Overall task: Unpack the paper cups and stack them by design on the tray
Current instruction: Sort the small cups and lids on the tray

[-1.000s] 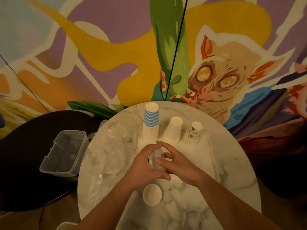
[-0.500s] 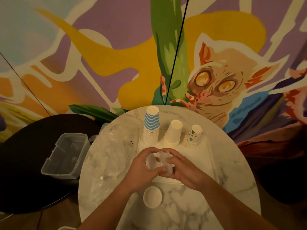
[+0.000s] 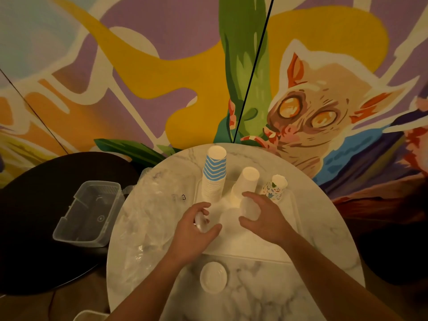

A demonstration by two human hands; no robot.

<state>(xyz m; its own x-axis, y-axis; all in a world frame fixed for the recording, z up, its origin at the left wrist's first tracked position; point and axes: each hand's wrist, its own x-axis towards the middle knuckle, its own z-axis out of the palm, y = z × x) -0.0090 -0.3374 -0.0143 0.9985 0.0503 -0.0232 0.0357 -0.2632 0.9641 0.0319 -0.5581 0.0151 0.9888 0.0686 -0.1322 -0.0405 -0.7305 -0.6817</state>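
Head view: each grip, left hand [image 3: 194,224] and right hand [image 3: 262,216], around one smooth white paper cup (blurred), above glossy tray [image 3: 293,228].

Both hands, the left hand [image 3: 193,230] and the right hand [image 3: 262,218], are bare, with no gloves, rings or watch. Behind them the forearms are bare too. No sleeve shows down to the frame's lower edge.

A white cup [image 3: 249,210] in each hand.
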